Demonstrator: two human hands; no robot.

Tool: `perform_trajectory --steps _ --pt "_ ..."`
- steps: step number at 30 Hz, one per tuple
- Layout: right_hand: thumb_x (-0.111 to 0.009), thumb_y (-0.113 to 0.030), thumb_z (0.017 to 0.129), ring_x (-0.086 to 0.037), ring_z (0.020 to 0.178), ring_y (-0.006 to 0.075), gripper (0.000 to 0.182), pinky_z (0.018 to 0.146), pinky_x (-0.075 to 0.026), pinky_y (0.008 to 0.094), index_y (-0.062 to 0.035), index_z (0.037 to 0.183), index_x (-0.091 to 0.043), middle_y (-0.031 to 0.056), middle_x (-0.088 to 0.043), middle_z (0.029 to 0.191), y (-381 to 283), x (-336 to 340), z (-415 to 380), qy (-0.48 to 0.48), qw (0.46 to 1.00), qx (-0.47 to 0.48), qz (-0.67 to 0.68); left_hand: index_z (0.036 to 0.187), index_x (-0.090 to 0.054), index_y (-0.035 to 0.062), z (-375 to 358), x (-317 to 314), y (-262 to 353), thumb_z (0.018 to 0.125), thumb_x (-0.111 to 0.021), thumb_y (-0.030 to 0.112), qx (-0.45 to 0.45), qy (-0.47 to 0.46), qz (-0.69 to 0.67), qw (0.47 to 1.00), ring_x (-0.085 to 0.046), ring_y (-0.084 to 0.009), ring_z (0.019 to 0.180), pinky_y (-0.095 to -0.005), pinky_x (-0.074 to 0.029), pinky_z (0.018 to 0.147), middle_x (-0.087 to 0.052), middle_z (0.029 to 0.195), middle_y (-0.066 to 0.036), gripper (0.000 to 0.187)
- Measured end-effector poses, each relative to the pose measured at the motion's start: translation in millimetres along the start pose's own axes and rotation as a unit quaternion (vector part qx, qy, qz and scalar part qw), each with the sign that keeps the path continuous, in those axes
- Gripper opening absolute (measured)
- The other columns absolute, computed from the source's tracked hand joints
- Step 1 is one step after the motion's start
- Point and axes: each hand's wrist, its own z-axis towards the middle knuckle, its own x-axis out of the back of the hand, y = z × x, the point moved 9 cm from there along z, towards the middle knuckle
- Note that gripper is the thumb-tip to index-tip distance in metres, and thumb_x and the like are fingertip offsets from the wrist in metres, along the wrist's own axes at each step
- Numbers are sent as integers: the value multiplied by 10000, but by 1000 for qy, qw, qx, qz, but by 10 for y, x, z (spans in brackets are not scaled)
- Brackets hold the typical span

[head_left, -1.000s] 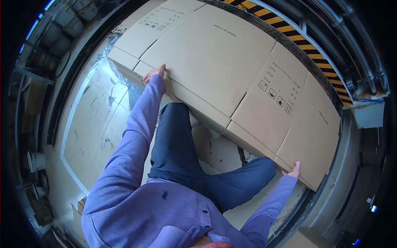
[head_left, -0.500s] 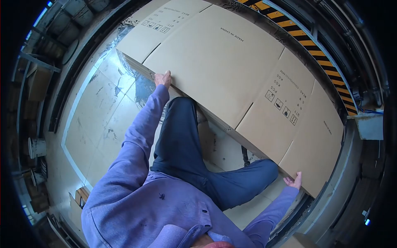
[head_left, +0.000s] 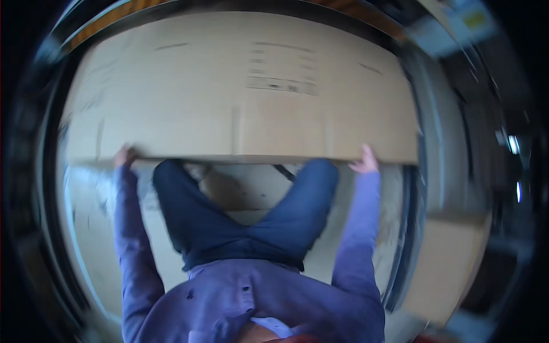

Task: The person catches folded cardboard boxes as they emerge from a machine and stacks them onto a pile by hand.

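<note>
A wide stack of flattened cardboard boxes [head_left: 189, 108] spans the view in front of my knees, with black print on the top sheet blurred by motion. My left hand [head_left: 124, 156] grips its near edge toward the left end. Near the right end, my right hand [head_left: 366, 160] holds the same edge, thumb on top and the other fingers partly hidden by the edge. Both knees are at the near edge, between my hands.
Light floor tiles [head_left: 163, 243] lie below my legs. On the right stands a brown cardboard box [head_left: 449, 263]. A dark rail [head_left: 407, 228] runs along the floor's right side. An orange-brown strip [head_left: 120, 23] passes beyond the stack at the upper left.
The view has turned, so the stack's near edge, slanting before, now runs level across the picture. Both hands are still at that edge. The picture has become blurred.
</note>
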Motion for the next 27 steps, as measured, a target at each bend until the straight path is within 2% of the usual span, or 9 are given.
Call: perform_trajectory --steps 3,6,8,12,14,16,19,23,27 --pt "-512 -466 815 -282 1180 445 714 842 -375 623 -190 1369 -157 140 -192 1385 -130 -58 -214 90 994 28 -60 943 -628 101 11 -257 -378 804 -429 469 182 -7 -353 918 -596 -310 736 -403 -472 674 -615 833 -175 441" --pt "-502 -447 819 -307 1193 413 822 845 -370 626 -150 1378 23 154 -197 1388 -98 -8 -284 187 977 96 -19 967 -631 59 43 -341 -473 845 -240 600 200 17 -301 932 -614 -269 669 -377 -470 629 -636 777 -178 678" --pt "-496 -431 817 -324 1200 388 865 830 -379 626 -132 1370 99 165 -193 1393 -149 -80 -561 220 963 153 -19 896 -615 -35 170 -508 -591 860 -252 573 174 69 -289 939 -555 -214 517 -336 -465 447 -604 716 -151 709" --pt "-519 -368 794 -259 1249 360 902 1008 -300 360 101 1315 48 325 -163 1338 -72 42 -358 307 907 275 -84 1086 -384 45 32 -678 -500 840 -357 552 200 84 -429 877 -590 -304 786 -424 -443 481 -516 963 -158 563" --pt "-485 -425 799 -231 1265 358 892 1022 -265 370 94 1330 10 298 -145 1367 -55 -18 -456 276 921 271 -54 1140 -300 80 -286 -584 -365 824 -398 552 314 87 -522 788 -578 -321 847 -450 -439 533 -481 1087 -160 577" --pt "-468 -454 801 -263 1249 365 894 1023 -261 360 85 1337 2 277 -139 1380 -15 23 -460 257 934 236 -75 1289 -175 120 -599 -366 -55 811 -393 580 300 60 -576 758 -575 -325 896 -483 -427 671 -428 1216 -178 698" --pt "-446 -524 803 -295 1231 374 831 987 -239 511 -88 1383 -41 185 -168 1405 70 29 -655 165 972 154 59 1387 -27 129 -781 -253 -13 807 -380 600 268 108 -657 696 -537 -345 991 -488 -414 763 -356 1309 -190 826" --pt "-453 -617 765 -326 1194 407 819 913 -264 625 -191 1387 -131 123 -188 1410 -24 188 -634 159 978 119 59 1254 -393 46 -809 -109 -176 730 -505 631 367 130 -684 617 -438 -337 1096 -496 -392 804 -389 1267 -154 793" --pt "-686 -504 622 -312 1194 413 951 900 -293 626 -104 1343 -212 144 -243 1376 -205 79 -463 197 979 54 -24 1208 -424 34 -631 231 126 573 -614 651 378 45 -615 691 -435 -281 943 -477 -393 712 -420 1136 -156 905"
